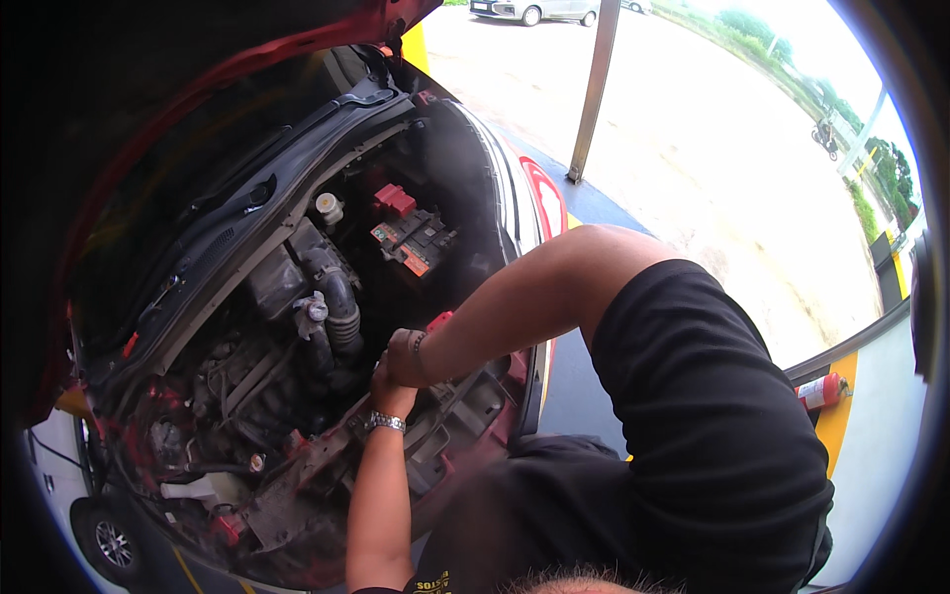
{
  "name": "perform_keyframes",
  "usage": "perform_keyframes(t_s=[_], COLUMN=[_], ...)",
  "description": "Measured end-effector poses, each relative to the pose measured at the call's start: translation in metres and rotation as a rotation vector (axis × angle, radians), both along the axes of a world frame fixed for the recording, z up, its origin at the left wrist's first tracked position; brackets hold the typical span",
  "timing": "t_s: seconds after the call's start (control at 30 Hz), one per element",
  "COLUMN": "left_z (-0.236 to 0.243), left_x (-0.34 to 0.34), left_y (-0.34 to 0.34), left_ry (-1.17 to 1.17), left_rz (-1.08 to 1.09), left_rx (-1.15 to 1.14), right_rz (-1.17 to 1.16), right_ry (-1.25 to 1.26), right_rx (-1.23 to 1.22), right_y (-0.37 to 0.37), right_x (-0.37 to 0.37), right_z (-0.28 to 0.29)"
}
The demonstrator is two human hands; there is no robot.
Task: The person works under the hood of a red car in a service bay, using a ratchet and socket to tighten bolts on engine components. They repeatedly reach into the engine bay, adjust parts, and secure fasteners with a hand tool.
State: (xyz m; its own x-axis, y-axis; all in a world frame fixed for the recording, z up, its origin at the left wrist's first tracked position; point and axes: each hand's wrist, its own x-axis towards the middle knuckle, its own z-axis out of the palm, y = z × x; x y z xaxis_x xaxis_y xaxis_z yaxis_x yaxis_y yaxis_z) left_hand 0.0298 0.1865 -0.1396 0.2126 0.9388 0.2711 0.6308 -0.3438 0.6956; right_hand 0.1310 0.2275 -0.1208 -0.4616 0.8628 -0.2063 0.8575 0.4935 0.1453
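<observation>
Engine bay (297,346) parts near the front edge of the red car are taking both hands: the left hand (391,391), a metal watch on its wrist, and the right hand (404,356) are pressing together low beside the black ribbed hose (341,312), likely for reach. Whether either is gripping anything, I cannot tell. That hose is running lengthwise from the hands up toward the battery (414,241), under the raised hood (148,109).

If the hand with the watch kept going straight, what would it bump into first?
Probably the black ribbed hose. The left hand points up into the engine bay, and the hose sits just beyond it. Depth is unclear, and the right hand covers its fingertips.
</observation>
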Motion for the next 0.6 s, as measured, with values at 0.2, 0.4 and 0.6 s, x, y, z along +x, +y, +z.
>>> perform_keyframes(t_s=[0.2,0.4,0.6], left_z=[-0.018,-0.014,0.009], left_x=[-0.003,0.001,0.004], left_y=[0.011,0.009,0.004], left_ry=[0.200,-0.043,0.041], left_rz=[-0.005,0.094,0.062], left_rx=[-0.017,-0.059,0.026], right_rz=[0.241,0.397,1.047], right_ry=[-0.673,-0.541,-0.854], right_rx=[0.371,0.145,0.361], right_y=[0.022,0.016,0.006], right_x=[-0.010,-0.017,0.004], right_z=[-0.043,-0.014,0.042])
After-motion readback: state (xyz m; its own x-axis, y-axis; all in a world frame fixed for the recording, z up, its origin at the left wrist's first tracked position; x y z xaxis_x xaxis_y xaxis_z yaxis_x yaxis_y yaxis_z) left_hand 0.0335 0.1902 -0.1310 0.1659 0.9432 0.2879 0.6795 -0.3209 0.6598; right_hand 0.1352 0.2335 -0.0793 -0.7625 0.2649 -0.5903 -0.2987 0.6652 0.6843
